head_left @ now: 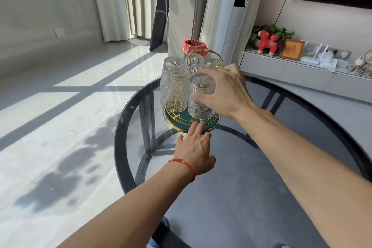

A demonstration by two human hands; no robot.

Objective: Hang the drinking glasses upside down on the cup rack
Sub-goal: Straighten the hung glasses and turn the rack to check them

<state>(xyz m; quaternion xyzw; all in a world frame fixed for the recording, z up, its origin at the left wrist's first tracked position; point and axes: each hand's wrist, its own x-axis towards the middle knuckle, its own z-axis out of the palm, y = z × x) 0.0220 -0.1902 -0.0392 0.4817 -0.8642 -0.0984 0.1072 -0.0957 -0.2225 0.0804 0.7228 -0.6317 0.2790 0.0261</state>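
A cup rack with a round green base, gold rim and gold loop handle stands on a round glass table. Several ribbed clear drinking glasses hang upside down on its pegs. My right hand grips the nearest right glass, which is upside down over the base. To its left hangs another glass, with more glasses behind. My left hand lies flat with its fingers apart, fingertips touching the front rim of the rack base.
The glass table's dark rim curves around the rack. A bin with a red liner stands on the floor behind. A low cabinet at the right carries a red toy, a frame and plants.
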